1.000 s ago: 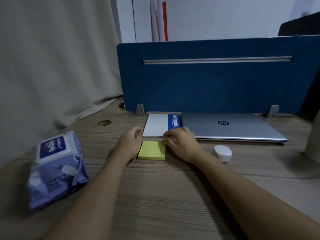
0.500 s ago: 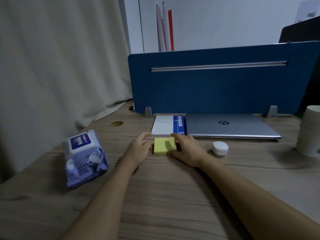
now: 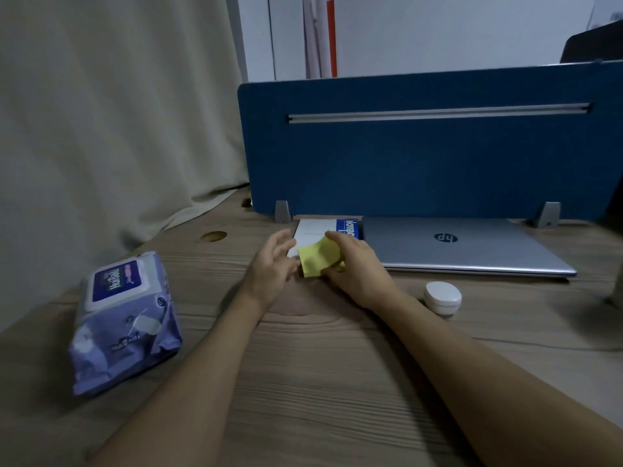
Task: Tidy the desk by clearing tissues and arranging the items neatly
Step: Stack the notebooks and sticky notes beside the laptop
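My right hand (image 3: 357,267) grips a yellow sticky-note pad (image 3: 318,257) and holds it tilted, lifted off the wooden desk (image 3: 320,382). Just left of the pad, my left hand (image 3: 269,267) hovers with fingers spread and holds nothing. Behind both hands a white notebook with a blue spine (image 3: 323,230) lies flat against a shut silver laptop (image 3: 465,247). A purple pack of wet wipes (image 3: 124,318) lies at the left of the desk. A small white earbud case (image 3: 442,297) sits to the right of my right wrist.
A blue desk divider (image 3: 421,153) stands along the back edge, with a beige curtain (image 3: 101,112) to its left. A round cable hole (image 3: 213,236) is in the desk near the curtain. Part of a pale cup shows at the right edge (image 3: 618,291).
The pad lay flat on the desk between both hands; now my right hand has lifted and tilted it, and my left hand has let go and opened.
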A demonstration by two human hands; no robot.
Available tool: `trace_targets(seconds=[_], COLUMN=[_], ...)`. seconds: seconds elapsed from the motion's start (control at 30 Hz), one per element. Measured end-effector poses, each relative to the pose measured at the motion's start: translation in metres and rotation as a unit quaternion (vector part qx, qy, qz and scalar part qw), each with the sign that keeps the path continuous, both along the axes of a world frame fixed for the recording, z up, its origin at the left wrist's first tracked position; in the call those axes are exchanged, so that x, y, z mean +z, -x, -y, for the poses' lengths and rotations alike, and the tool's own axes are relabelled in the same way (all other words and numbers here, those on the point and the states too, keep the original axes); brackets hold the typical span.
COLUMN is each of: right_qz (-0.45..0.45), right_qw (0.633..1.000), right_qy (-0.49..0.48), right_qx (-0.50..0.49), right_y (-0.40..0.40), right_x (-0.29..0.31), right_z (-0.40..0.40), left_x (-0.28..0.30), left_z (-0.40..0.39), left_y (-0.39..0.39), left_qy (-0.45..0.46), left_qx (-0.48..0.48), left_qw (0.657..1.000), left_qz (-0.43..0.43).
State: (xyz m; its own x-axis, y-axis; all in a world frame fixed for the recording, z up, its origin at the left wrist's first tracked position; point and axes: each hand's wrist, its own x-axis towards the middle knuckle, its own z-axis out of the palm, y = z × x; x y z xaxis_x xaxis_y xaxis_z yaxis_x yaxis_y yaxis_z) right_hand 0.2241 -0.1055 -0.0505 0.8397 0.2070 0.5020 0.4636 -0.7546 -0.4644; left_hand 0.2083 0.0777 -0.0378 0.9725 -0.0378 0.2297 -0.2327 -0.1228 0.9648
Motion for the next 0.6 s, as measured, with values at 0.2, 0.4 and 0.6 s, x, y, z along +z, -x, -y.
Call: trace_targets(seconds=[0.2, 0.4, 0.6], right_qz=[0.063, 0.084, 0.009], right_qw=[0.998, 0.994, 0.99], right_qy=[-0.018, 0.003, 0.116], right_qx=[-0.012, -0.064, -0.081], right_y=[-0.018, -0.018, -0.013], right_x=[-0.001, 0.0, 0.001], right_z=[-0.004, 0.0, -0.002], left_x=[0.007, -0.001, -0.012], left_z=[0.014, 0.01, 0.011], left_y=[-0.01, -0.027, -0.038], left_qy=[0.088, -0.011, -0.322], left_qx=[-0.015, 0.094, 0.118], left_qw=[0.996, 0.994, 0.939], left_qz=[0.028, 0.049, 0.02])
